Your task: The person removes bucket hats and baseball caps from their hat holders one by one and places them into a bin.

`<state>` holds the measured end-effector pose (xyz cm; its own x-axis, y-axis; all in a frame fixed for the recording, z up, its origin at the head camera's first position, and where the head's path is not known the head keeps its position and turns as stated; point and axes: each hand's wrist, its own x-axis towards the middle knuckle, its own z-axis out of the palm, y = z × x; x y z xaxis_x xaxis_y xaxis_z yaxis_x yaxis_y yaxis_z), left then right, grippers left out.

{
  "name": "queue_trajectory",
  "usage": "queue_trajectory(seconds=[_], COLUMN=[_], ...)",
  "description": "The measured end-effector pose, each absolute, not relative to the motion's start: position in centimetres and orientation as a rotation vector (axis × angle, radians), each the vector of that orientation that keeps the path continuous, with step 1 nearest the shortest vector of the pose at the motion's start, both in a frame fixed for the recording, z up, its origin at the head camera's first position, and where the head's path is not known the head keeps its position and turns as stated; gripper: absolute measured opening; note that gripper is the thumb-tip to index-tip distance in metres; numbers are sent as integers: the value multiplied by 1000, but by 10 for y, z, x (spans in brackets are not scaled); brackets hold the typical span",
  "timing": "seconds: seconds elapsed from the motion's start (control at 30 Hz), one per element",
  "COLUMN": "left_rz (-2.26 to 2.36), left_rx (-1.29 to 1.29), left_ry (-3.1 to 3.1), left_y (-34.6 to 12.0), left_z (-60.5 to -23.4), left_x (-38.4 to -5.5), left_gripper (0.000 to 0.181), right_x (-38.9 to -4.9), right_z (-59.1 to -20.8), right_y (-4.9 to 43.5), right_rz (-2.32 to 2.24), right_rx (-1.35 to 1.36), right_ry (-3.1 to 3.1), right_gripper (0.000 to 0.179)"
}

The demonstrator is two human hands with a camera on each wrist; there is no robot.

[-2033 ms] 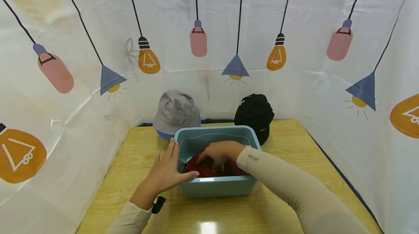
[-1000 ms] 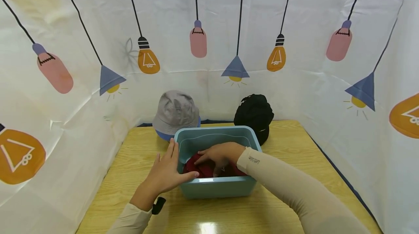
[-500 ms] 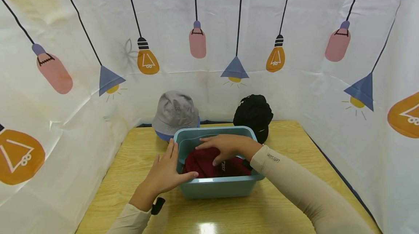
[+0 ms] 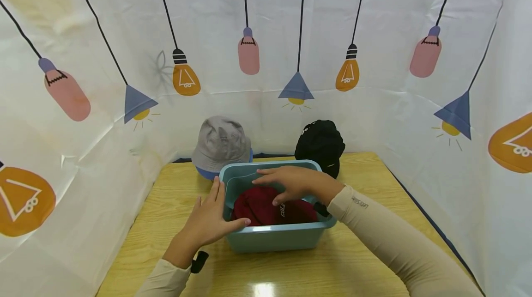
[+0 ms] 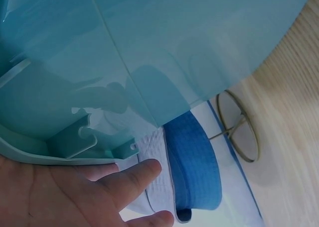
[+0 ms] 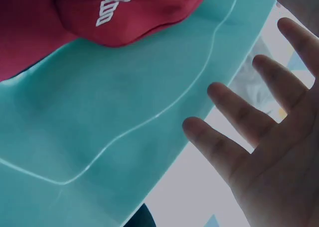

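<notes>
Head view: hovering with right hand [image 4: 293, 182] spread, gripping nothing, over red cap [image 4: 255, 207] at six o'clock inside teal tub [image 4: 274, 240]; resting left hand [image 4: 208, 221], straight-fingered, ungripping, against its nine-o'clock rim!

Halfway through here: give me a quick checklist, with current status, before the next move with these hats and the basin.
1. Red cap inside the basin: ok, it lies within the walls.
2. Right hand free: ok, fingers spread over the basin, holding nothing.
3. Left hand at the basin: ok, against its left end.
4. Gray bucket hat and black cap in the basin: not ok, both are outside, beyond its far side.
5. Nothing under the red cap: cannot tell, the cap hides it.
</notes>
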<state>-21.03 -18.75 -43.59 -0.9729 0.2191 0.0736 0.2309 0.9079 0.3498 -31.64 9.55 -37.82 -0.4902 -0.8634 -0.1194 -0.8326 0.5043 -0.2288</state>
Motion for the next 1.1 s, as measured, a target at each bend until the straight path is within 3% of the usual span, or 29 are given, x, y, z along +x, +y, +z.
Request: queue_trajectory(seconds=[1.1], left_rz=[-574], left_rx=[-346], left_ry=[-3043], left_y=[-187], left_z=[-436], left_x=[-210], left_gripper=[132], right_x=[-339], right_z=[-365], right_y=[137], right_rz=[-300], right_rx=[-1384], right_ry=[2949], right_gripper=[73])
